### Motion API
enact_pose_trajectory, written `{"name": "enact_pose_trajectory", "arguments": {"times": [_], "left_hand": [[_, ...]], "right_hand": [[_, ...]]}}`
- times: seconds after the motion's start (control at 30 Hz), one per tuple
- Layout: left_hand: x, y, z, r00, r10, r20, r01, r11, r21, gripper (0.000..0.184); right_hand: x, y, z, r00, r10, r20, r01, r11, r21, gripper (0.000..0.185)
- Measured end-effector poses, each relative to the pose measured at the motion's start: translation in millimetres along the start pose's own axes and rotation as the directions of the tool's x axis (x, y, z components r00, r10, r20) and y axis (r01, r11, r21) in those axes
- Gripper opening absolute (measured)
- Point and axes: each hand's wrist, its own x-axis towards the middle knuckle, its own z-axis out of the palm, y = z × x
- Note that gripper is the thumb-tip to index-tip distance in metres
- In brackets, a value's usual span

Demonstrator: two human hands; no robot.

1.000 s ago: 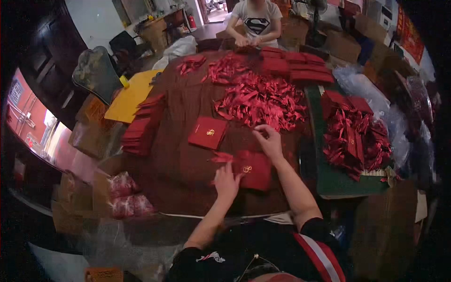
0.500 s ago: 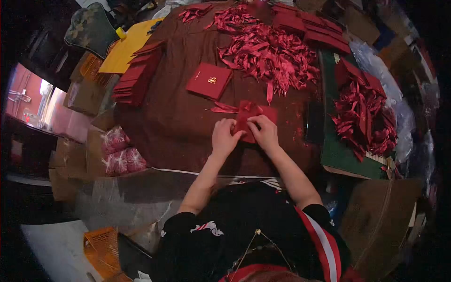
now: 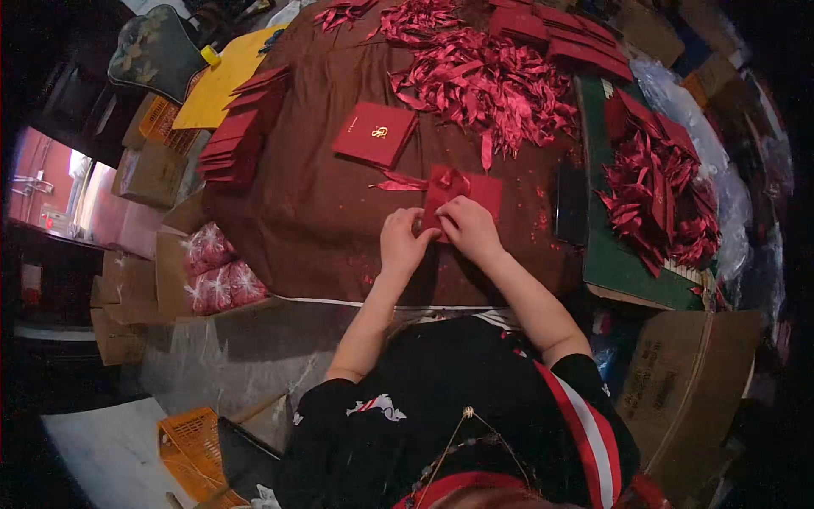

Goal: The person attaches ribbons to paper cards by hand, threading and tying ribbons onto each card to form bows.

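**Both hands meet at a red piece on the near side of a cloth-covered bench**

The bench (image 3: pixel 314 246), largest of the parts, lies before you under brown cloth, a broad, soft ground for flat goods. Beside it, to your right, a green board (image 3: pixel 598 288) bears a bundle of ribboned red pieces (image 3: pixel 657 187), apparently set there to keep them apart from the loose heap. That heap of red ribbons (image 3: pixel 483 81) spreads over the far middle of the bench, probably so that either arm can reach it. To your left, overlapping red folders (image 3: pixel 233 144) form a fanned row, which likely leaves their edges easy to pick up. Far right, more red folders lie in flat stacks (image 3: pixel 585 42).

Nearer, a square red folder (image 3: pixel 375 134) lies flat and slightly turned, its gold emblem facing up. Just to its right and closer to you is the red piece (image 3: pixel 437 191), overlapping a flat red square (image 3: pixel 486 195); its place in front of your body seems to suit two-handed work. Your right hand (image 3: pixel 471 229) appears to pinch it near the lower edge. Your left hand (image 3: pixel 403 242) is bent beside it, thumb touching the near left corner, perhaps to steady it; whether the fingers close beneath cannot be told. A dark, phone-like slab (image 3: pixel 571 204) rests at the bench's right side, clear of your forearms. Smallest, a ribbon end (image 3: pixel 398 181) extends leftward from the red piece, away from your fingertips.
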Motion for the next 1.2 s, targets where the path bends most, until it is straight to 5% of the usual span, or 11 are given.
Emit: {"name": "enact_pose_trajectory", "arguments": {"times": [0.27,0.6,0.73,0.9,0.97,1.07,1.2], "left_hand": [[-4,2,7,0.999,-0.019,-0.032,0.019,1.0,0.022,0.039],[-13,11,10,0.983,0.129,-0.129,-0.123,0.991,0.05,0.037],[-10,6,2,0.992,0.113,-0.063,-0.117,0.99,-0.073,0.037],[1,-11,-12,0.99,0.018,0.139,0.004,0.987,-0.159,0.034],[5,-15,-16,0.982,0.001,0.191,0.042,0.974,-0.223,0.035],[8,-15,-19,0.958,-0.031,0.283,0.123,0.942,-0.313,0.037],[15,-28,-24,0.963,0.078,0.257,-0.018,0.974,-0.227,0.034]], "right_hand": [[-1,-3,6,0.994,-0.089,0.07,0.096,0.99,-0.101,0.017],[9,-12,9,0.979,0.167,0.12,-0.167,0.986,-0.011,0.012],[13,-9,6,0.98,0.133,0.146,-0.14,0.99,0.036,0.017],[20,-6,4,0.96,-0.154,0.233,0.152,0.988,0.025,0.019],[24,-4,0,0.96,-0.104,0.261,0.11,0.994,-0.008,0.02],[30,1,-3,0.964,-0.01,0.267,-0.059,0.966,0.25,0.026],[25,-3,-2,0.981,-0.075,0.181,0.05,0.989,0.138,0.03]]}}
